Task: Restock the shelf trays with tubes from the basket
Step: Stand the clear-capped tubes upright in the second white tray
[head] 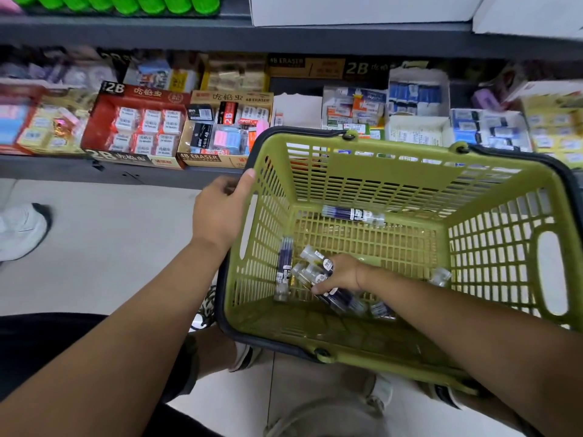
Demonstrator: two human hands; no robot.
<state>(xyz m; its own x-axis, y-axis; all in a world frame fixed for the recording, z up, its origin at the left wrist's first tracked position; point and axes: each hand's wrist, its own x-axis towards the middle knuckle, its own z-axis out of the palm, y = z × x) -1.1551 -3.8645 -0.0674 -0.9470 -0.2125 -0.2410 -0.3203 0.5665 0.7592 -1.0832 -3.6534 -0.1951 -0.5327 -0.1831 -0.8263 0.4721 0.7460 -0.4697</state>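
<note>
- My left hand (220,212) clasps the basket (394,152) at its left rim.
- My right hand (342,272) curls around several tubes (310,271) on the basket's near floor.
- With so many gripped at once, one could slip out.

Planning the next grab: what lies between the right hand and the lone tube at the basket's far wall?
Nothing: in the head view only bare basket floor separates the right hand, which grips tubes, from the lone tube.

view=head | faces forward-down | close above basket (362,181) | shelf (63,168) beyond
</note>
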